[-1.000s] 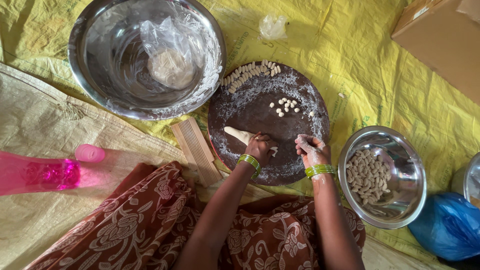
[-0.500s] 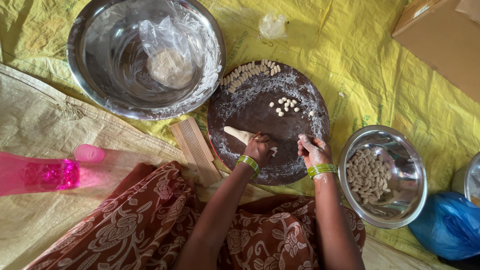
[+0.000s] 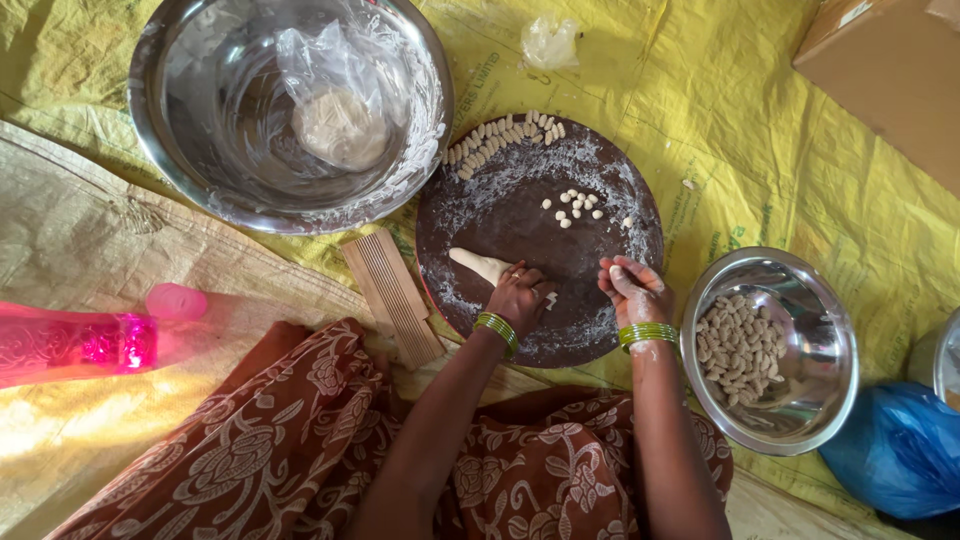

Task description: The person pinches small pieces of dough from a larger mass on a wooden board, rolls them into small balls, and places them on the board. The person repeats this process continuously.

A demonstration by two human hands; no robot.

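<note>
A round dark board [image 3: 520,215] dusted with flour lies on a yellow sheet. My left hand [image 3: 521,296] grips a tapered roll of pale dough [image 3: 480,264] that rests on the board's near left. My right hand [image 3: 632,290], floury, holds a small pinched bit of dough at its fingertips over the board's near right. Several small dough balls [image 3: 572,206] sit mid-board, and a row of shaped pieces [image 3: 500,138] lines the far rim.
A large steel bowl [image 3: 180,170] at far left holds bagged dough [image 3: 338,122]. A small steel bowl [image 3: 830,400] at right holds shaped pieces. A ridged wooden paddle [image 3: 392,295] lies left of the board. A pink bottle [image 3: 90,340], cardboard box [image 3: 890,70] and blue bag [image 3: 900,450] lie around.
My right hand has drawn slightly away from the left with a small pinched bit of dough. The left hand stays on the dough roll.
</note>
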